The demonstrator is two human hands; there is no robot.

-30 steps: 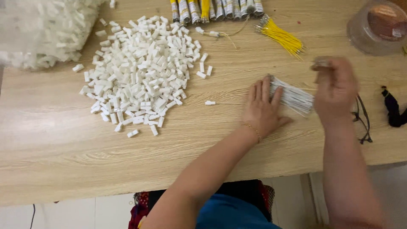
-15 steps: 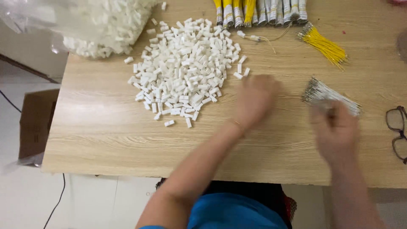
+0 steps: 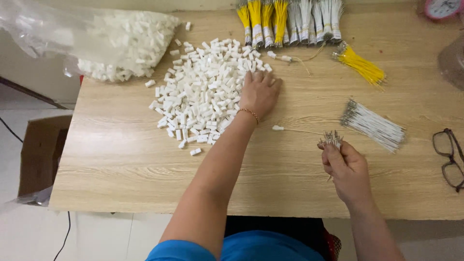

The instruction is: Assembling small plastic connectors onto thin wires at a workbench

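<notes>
A heap of small white plastic connector housings [image 3: 203, 92] covers the middle of the wooden table [image 3: 121, 159]. My left hand [image 3: 261, 92] rests palm down on the heap's right edge, fingers spread among the pieces. My right hand [image 3: 345, 169] hovers near the front right, closed on a small bunch of thin wires with metal tips [image 3: 331, 138] pointing up. A larger bundle of white wires [image 3: 373, 124] lies on the table just right of it. One wire fitted with a white housing [image 3: 290, 129] lies between my hands.
A clear bag of more white housings [image 3: 116, 43] sits at the back left. Bundled yellow and white wires [image 3: 290, 19] line the back edge, a loose yellow bundle [image 3: 361, 65] lies nearby. Glasses [image 3: 449, 157] rest at the right edge. A cardboard box [image 3: 41, 154] stands on the floor.
My left hand moved left from the white wire bundle onto the heap of housings. My right hand drew back toward the front edge with a few wires; the larger bundle now lies on the table.
</notes>
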